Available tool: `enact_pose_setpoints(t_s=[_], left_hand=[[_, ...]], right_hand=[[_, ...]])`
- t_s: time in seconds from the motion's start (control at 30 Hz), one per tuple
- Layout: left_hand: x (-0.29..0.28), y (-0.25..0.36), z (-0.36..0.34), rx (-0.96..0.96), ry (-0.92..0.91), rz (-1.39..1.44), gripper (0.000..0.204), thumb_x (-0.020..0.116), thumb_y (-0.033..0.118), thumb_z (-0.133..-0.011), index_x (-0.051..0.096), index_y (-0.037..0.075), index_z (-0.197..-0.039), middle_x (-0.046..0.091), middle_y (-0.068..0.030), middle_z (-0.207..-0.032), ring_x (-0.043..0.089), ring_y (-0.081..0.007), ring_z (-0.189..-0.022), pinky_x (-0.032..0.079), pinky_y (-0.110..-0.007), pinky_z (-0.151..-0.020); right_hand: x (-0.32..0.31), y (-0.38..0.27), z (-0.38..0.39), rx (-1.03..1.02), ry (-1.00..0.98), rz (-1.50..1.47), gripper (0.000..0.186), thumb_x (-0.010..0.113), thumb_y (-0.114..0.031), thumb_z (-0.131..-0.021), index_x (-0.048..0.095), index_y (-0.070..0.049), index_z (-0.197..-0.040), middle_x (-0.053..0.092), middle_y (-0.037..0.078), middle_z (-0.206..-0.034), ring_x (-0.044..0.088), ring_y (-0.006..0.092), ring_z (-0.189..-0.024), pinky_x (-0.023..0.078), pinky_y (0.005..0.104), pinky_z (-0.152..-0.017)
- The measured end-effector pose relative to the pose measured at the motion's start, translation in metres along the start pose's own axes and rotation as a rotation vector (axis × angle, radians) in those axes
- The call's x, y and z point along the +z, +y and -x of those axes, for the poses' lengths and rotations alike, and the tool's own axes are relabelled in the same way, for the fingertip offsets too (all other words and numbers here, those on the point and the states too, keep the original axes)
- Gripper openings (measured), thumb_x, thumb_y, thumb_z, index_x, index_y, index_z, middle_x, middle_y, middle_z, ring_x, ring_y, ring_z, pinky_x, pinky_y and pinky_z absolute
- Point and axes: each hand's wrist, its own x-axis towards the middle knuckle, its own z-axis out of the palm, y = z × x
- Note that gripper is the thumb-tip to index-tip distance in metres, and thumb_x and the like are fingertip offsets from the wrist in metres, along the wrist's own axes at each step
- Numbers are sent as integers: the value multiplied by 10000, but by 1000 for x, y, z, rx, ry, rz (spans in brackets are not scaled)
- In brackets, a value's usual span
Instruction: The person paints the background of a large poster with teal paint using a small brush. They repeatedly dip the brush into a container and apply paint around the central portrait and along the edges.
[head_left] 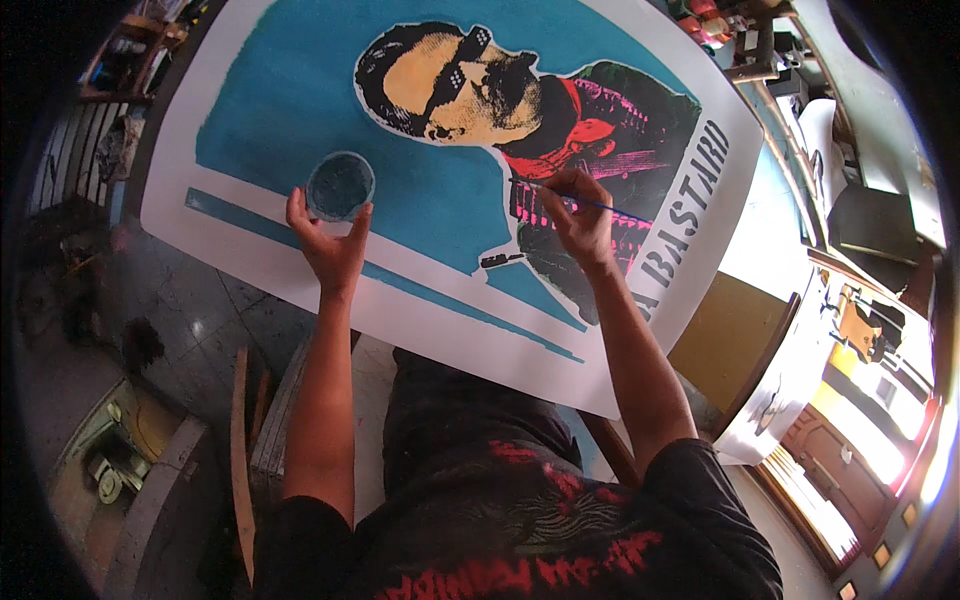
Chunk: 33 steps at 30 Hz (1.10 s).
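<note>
A large sheet of white paper (420, 300) lies in front of me, bearing a painted portrait (490, 95) with dark glasses, a red neckerchief and a dark jacket on a teal ground. My left hand (333, 245) grips a round container (341, 186) from its near side, thumb and fingers apart around the rim. Dark bluish paint seems to coat its inside. Pinched in my right hand (582, 222) is a thin paintbrush (628, 213) with a blue handle. Its tip points left, over the jacket's left edge below the neckerchief; whether it touches the paper I cannot tell.
Dark stencil-like lettering runs along the sheet's right margin. A brown board (725, 335) shows beyond the sheet's lower right. Wooden strips (243, 450) stand left of my legs, and cluttered shelves (135, 45) are at the far left. A tiled floor (200, 320) lies below.
</note>
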Motion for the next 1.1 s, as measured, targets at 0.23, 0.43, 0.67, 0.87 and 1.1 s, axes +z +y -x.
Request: enact_pose_setpoints(t_s=[0.23, 0.43, 0.67, 0.87, 1.1], left_hand=[[6, 0, 1, 17, 49, -78, 989, 787, 473, -724, 204, 49, -1400, 341, -213, -1360, 413, -353, -1248, 416, -475, -957], [3, -6, -9, 20, 95, -94, 977, 802, 429, -727, 198, 43, -1391, 339, -225, -1362, 429, -353, -1241, 432, -469, -952], [3, -5, -15, 75, 111, -159, 984, 817, 406, -717, 196, 37, -1386, 347, -230, -1358, 439, -358, -1235, 449, -467, -950], [2, -5, -13, 83, 147, -210, 965, 804, 412, -725, 205, 31, -1379, 374, -229, -1334, 456, -354, -1227, 462, -461, -974], [6, -2, -12, 62, 143, -213, 938, 797, 419, -730, 226, 38, -1369, 394, -216, -1324, 471, -353, -1219, 461, -448, -973]], right_hand=[[-22, 12, -11, -1, -147, -29, 67, 654, -9, -802, 624, 9, -860, 631, 46, -802, 583, 105, -763, 474, 254, -707], [-61, 17, 10, 44, -26, -162, 55, 659, -19, -817, 629, 9, -853, 622, 28, -776, 550, 81, -702, 457, 232, -632], [-75, 43, 30, 46, -127, -270, 62, 647, -13, -819, 623, 11, -871, 630, 57, -822, 597, 127, -773, 472, 254, -703], [-49, 30, -2, -14, -339, -200, 106, 688, 9, -772, 644, 11, -869, 653, 71, -857, 615, 131, -778, 482, 261, -722], [-26, 27, -52, -366, -379, 36, 77, 699, 4, -743, 651, 3, -803, 669, 72, -772, 634, 129, -742, 491, 272, -689]])
